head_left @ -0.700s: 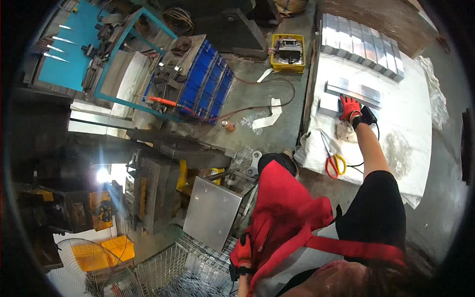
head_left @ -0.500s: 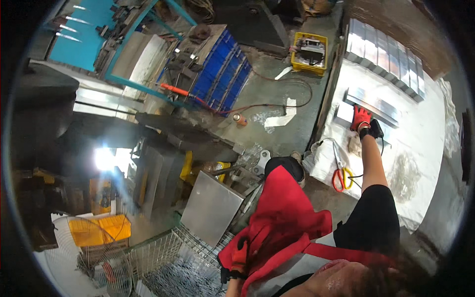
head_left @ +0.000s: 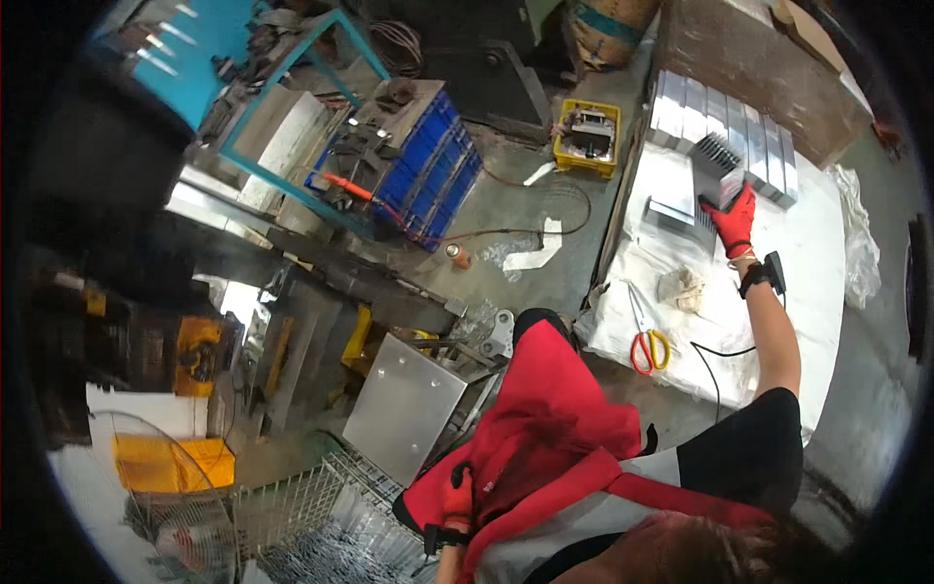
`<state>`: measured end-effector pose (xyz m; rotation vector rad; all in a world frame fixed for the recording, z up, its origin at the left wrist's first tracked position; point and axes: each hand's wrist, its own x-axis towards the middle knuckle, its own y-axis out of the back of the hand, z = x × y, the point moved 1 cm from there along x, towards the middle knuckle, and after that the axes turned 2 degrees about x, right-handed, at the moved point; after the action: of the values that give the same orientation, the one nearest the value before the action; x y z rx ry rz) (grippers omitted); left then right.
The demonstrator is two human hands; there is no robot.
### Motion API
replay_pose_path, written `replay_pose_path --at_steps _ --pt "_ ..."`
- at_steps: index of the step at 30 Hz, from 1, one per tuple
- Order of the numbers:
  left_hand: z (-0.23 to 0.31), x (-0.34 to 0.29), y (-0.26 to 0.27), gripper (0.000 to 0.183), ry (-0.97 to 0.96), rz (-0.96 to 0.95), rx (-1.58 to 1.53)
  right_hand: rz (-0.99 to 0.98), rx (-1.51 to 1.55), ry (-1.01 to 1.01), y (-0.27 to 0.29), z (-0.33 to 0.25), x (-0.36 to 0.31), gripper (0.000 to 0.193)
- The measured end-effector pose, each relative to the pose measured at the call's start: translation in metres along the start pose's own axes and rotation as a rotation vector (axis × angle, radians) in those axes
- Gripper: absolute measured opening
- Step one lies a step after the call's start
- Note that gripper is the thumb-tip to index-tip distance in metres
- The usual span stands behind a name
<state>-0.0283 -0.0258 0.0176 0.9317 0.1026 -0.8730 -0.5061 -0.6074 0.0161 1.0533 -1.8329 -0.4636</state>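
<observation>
My right hand [head_left: 735, 222], in a red glove, is closed round a finned metal heat sink [head_left: 716, 173] above the white-covered table. The heat sink is tilted, its dark fin ends showing; motion blurs its outline. Just below it another silver metal block [head_left: 671, 211] lies on the cover. Behind the hand stands a row of similar silver blocks [head_left: 732, 128], side by side. My left hand [head_left: 457, 498], also gloved in red, hangs low beside my red apron [head_left: 545, 409]. Its thumb stands apart from the other fingers, which are partly hidden, and nothing shows in it.
On the table's white cover [head_left: 778, 336] lie scissors [head_left: 646, 341] with red and yellow handles, a crumpled pale cloth [head_left: 683, 288] and a black cable [head_left: 715, 365]. A yellow crate [head_left: 588, 161] and blue crates [head_left: 428, 161] stand beyond. A wire basket [head_left: 282, 511] is lower left.
My right hand has lifted a heat sink off the table and moved toward the row of blocks. The view has shifted slightly. My left hand stays by the apron.
</observation>
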Motion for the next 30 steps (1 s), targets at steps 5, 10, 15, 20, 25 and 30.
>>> replay_pose_path --at_steps 5,10,15,20,25,30 --pt "-0.045 0.008 0.007 0.038 -0.127 0.125 -0.25 -0.107 0.312 0.158 0.02 -0.052 0.051 0.102" --pt "-0.053 -0.001 -0.006 0.032 -0.083 0.473 -0.192 -0.43 0.601 0.576 0.043 -0.266 0.044 0.097" --pt "-0.03 -0.033 0.024 0.033 -0.134 0.528 -0.414 -0.849 0.573 1.02 0.09 -0.498 -0.107 0.096" --pt "-0.057 -0.026 0.033 0.032 -0.073 0.591 -0.483 -1.094 0.246 1.313 0.052 -0.614 -0.257 0.088" --pt "-0.043 -0.019 0.066 0.047 -0.125 0.646 -0.566 -1.162 -0.009 1.288 -0.021 -0.656 -0.373 0.114" --pt "-0.023 0.03 0.09 0.064 -0.22 0.845 -0.346 -0.982 0.062 1.222 -0.073 -0.646 -0.446 0.116"
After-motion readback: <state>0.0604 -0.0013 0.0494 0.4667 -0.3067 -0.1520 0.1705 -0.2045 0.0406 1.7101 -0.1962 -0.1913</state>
